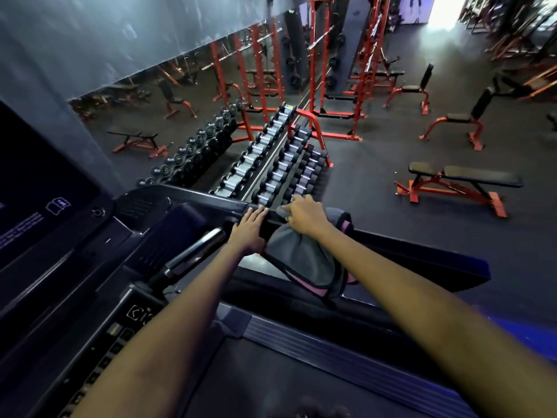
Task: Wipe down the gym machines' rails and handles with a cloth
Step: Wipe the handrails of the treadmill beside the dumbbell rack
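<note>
On treadmill side rail (391, 245): left hand (250, 227) lies flat, fingers straight, pressing the rail top. Right hand (304, 217) just beside it, fingers curled into grey cloth (298, 254), bunching it on the rail; cloth's pink-edged end hangs below. Dumbbell rack (271, 164) beyond.

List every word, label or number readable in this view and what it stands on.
None reads cleanly.
Treadmill screen: lines of pale text and a small icon, too blurred.
Console panel: white bracket-like marks, not legible as words.
Dumbbell end caps on the rack: number marks too small.
</note>
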A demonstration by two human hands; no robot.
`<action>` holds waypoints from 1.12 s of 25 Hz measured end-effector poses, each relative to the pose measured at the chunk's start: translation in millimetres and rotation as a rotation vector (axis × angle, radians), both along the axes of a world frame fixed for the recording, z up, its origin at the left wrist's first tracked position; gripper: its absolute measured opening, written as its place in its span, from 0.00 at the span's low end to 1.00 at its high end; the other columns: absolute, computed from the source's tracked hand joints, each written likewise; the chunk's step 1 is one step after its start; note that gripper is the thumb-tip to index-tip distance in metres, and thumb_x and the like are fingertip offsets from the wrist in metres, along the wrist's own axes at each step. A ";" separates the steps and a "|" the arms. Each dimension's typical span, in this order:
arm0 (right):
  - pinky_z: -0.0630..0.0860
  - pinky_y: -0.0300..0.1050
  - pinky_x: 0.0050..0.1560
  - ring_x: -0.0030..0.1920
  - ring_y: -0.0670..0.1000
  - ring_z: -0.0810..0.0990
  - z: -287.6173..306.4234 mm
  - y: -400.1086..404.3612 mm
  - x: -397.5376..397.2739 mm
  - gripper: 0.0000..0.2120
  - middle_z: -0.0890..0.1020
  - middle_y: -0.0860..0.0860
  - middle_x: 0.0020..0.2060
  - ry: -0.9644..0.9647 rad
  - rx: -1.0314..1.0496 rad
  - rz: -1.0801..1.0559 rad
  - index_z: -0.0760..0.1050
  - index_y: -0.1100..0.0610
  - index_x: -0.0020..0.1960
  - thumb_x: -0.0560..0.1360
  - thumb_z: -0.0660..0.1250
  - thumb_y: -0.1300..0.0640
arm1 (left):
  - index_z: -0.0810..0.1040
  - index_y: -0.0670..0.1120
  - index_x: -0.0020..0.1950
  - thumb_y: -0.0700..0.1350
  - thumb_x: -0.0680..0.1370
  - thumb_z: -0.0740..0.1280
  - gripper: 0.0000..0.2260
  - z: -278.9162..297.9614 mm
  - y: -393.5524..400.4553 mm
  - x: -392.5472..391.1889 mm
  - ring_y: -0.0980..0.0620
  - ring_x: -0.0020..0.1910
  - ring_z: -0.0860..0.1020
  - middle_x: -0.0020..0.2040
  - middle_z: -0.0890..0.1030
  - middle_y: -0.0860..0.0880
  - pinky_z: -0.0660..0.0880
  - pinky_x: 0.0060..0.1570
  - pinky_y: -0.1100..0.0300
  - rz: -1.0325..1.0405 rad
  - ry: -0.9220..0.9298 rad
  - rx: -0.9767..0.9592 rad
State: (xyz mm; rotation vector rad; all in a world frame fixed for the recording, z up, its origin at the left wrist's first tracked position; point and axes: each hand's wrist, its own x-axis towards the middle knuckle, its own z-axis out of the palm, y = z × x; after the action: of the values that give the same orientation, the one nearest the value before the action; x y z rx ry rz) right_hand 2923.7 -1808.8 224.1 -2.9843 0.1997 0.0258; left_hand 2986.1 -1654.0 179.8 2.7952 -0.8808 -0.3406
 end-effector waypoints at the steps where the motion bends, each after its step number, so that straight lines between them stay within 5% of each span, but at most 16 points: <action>1: 0.69 0.54 0.57 0.61 0.58 0.68 -1.2 8.0 4.0 0.17 0.72 0.54 0.60 -0.016 -0.029 0.016 0.72 0.51 0.66 0.78 0.59 0.53 | 0.50 0.49 0.77 0.39 0.72 0.64 0.37 1.8 0.3 0.2 0.51 0.77 0.46 0.78 0.50 0.54 0.55 0.70 0.39 0.002 -0.002 -0.001; 4: 0.67 0.55 0.59 0.64 0.59 0.66 -5.4 8.1 -4.8 0.25 0.68 0.52 0.67 0.033 -0.102 0.158 0.61 0.46 0.73 0.77 0.59 0.44 | 0.50 0.50 0.77 0.43 0.75 0.64 0.35 4.1 4.8 1.8 0.53 0.76 0.48 0.77 0.50 0.55 0.51 0.71 0.39 -0.007 -0.074 0.044; 7: 0.67 0.59 0.59 0.63 0.59 0.66 -12.3 -8.2 -21.4 0.27 0.65 0.51 0.68 0.054 -0.082 0.153 0.55 0.43 0.75 0.78 0.58 0.46 | 0.49 0.52 0.77 0.45 0.75 0.64 0.35 0.6 13.0 4.6 0.52 0.77 0.47 0.78 0.49 0.55 0.47 0.71 0.39 0.006 -0.136 0.085; 13: 0.68 0.53 0.55 0.62 0.58 0.67 -12.3 33.4 17.9 0.18 0.72 0.52 0.63 -0.065 -0.058 0.022 0.67 0.51 0.69 0.79 0.56 0.50 | 0.48 0.50 0.77 0.39 0.74 0.62 0.35 10.4 16.2 10.5 0.53 0.76 0.47 0.78 0.48 0.55 0.49 0.72 0.42 0.041 -0.086 0.071; 19: 0.71 0.52 0.54 0.59 0.57 0.68 -20.3 3.5 27.5 0.23 0.70 0.53 0.63 -0.002 -0.007 0.435 0.63 0.45 0.72 0.78 0.59 0.50 | 0.47 0.48 0.77 0.40 0.73 0.65 0.38 7.4 28.5 19.0 0.53 0.76 0.46 0.78 0.46 0.52 0.52 0.71 0.41 0.107 -0.061 0.015; 25: 0.70 0.53 0.57 0.61 0.58 0.69 -1.9 21.7 66.5 0.19 0.71 0.54 0.58 0.001 0.009 0.251 0.69 0.48 0.68 0.78 0.58 0.54 | 0.56 0.44 0.76 0.32 0.70 0.61 0.35 4.6 31.2 32.1 0.51 0.76 0.53 0.77 0.55 0.48 0.57 0.72 0.48 0.131 0.031 -0.198; 28: 0.69 0.48 0.56 0.57 0.56 0.70 5.7 13.7 81.2 0.21 0.72 0.53 0.58 0.059 -0.134 0.565 0.69 0.48 0.69 0.78 0.57 0.58 | 0.56 0.40 0.75 0.30 0.71 0.61 0.33 3.9 32.9 35.7 0.49 0.76 0.54 0.76 0.57 0.44 0.53 0.73 0.56 0.145 0.052 -0.258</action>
State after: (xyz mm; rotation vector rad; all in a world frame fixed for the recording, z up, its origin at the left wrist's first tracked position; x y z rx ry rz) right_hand 3004.9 -1795.1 229.8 -3.0625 -0.6598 0.1689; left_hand 3021.8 -1621.1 183.7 2.5805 -0.6547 -0.2554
